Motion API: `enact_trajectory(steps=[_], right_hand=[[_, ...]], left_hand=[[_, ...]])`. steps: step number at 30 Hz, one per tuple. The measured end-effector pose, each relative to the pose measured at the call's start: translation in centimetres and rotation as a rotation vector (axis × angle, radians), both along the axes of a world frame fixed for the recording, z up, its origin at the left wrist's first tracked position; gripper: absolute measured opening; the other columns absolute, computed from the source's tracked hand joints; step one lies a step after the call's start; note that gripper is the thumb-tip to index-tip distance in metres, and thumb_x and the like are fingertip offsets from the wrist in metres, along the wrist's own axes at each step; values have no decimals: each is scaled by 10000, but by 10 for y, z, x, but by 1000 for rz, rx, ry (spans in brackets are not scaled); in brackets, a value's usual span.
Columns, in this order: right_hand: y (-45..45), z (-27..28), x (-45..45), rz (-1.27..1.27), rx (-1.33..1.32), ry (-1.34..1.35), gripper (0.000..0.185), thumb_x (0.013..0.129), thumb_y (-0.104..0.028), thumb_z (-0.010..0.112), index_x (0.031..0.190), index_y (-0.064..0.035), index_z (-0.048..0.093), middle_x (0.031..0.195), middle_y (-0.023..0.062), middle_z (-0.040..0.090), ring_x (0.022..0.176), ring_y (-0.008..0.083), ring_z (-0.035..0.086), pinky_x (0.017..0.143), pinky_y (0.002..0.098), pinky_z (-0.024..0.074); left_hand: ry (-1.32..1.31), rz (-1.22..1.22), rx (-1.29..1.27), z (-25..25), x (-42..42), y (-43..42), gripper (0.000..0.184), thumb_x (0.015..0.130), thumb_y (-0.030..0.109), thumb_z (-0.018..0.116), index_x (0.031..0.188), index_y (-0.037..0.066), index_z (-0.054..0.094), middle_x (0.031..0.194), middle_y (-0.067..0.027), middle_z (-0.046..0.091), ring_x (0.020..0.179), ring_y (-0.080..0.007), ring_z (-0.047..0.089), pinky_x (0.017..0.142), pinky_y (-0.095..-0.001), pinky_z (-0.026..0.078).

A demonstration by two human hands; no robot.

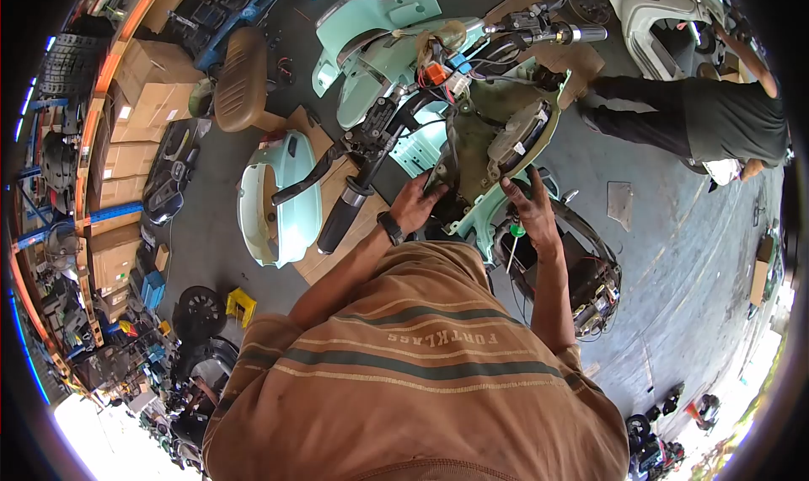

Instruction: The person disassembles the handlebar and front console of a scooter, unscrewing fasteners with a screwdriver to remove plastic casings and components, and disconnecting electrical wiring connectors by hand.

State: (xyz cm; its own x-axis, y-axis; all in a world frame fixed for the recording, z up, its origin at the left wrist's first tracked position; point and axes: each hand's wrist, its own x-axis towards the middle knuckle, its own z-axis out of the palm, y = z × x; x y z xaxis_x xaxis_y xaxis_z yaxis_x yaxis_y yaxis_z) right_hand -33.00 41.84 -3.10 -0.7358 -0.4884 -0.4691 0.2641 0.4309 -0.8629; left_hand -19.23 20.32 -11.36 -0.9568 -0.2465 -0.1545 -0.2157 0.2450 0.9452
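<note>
Mint panel (482, 220) btwn your hands, below the handlebar (340, 225). R hand (535, 214): thumb + forefinger apart by panel, palm clamped on screwdriver (517, 229); could drop or scratch paint if that hold loosens. L hand (413, 204): can't tell if gripping. Cables (479, 66) may snag if tugged.

**Gloss on plastic, matt on rubber and paper**

The black handlebar grip (339, 225) looks like matt rubber, its collar (357, 191) smooth, shiny metal. Just left of the grip, the mint shell (297, 198) is smooth, glossy plastic; beneath the grip lies dull brown cardboard (327, 263). Above and left of the grip, the tan seat (241, 83) has a ribbed, leather-like cover with a faint sheen. Right of the grip, the screwdriver (517, 229) joins glossy green plastic to a metal shaft (511, 252). Below and right of the grip, the striped shirt (413, 329) is matt cloth.
</note>
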Motion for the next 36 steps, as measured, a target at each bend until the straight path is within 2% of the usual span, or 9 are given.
enact_trajectory(steps=[4,9,11,13,15,17,21,31,36], right_hand=[[7,-13,11,-141,-174,16,865,859,-499,737,1470,-2,381,1078,96,653,697,101,525,641,253,442],[27,-26,17,-205,-357,-119,741,912,-454,696,1474,-60,415,981,37,625,677,82,513,613,236,414],[29,-32,16,-160,-372,-142,678,927,-437,681,1444,-56,461,926,16,609,680,77,517,608,233,405],[24,-27,18,-185,-375,-118,595,923,-417,690,1362,-40,550,913,20,628,655,72,513,580,228,394],[19,-11,15,-24,-332,-123,526,917,-394,701,1280,-24,609,922,19,650,623,70,505,546,223,380],[8,11,18,-37,-371,-93,485,904,-379,717,1214,-13,642,959,31,681,604,69,502,521,224,372],[-6,56,19,-19,-390,-25,411,924,-328,693,1196,-22,649,1053,24,704,616,55,501,546,222,402],[-19,111,52,-83,-362,343,437,864,-294,777,1177,-14,657,1085,89,714,663,82,546,635,273,487],[-20,130,77,-61,-191,822,759,623,-410,916,1222,-39,634,1154,137,663,988,288,676,763,368,565]], left_hand=[[-14,22,132,16,3,7,376,992,262,585,1240,-20,595,1150,-163,689,1009,-226,644,895,-350,504],[-54,-25,318,55,8,9,361,1001,238,566,1258,-14,585,1141,-139,690,1013,-179,634,881,-331,504],[-173,137,812,113,7,17,260,1025,186,530,1167,-14,615,1066,-82,673,998,-139,638,860,-277,500],[56,-224,10,129,13,4,400,1036,264,502,1289,-44,520,1076,-131,649,933,-213,675,824,-340,560],[-224,125,1188,153,9,8,480,1038,339,456,1371,-7,467,1118,-190,633,926,-297,686,775,-429,603],[-187,-28,1349,163,5,-4,614,1010,481,437,1416,21,436,1214,-250,601,990,-364,679,765,-465,636],[-51,-164,1718,170,-8,-19,675,988,413,550,1448,-38,346,1320,-258,511,1088,-397,626,836,-424,635],[24,-87,1619,176,-7,4,609,995,439,524,1361,-40,441,1209,-208,593,918,-282,658,661,-327,544],[42,-42,1541,171,-8,18,518,992,446,499,1261,5,544,1075,-183,655,845,-273,671,655,-326,549]])
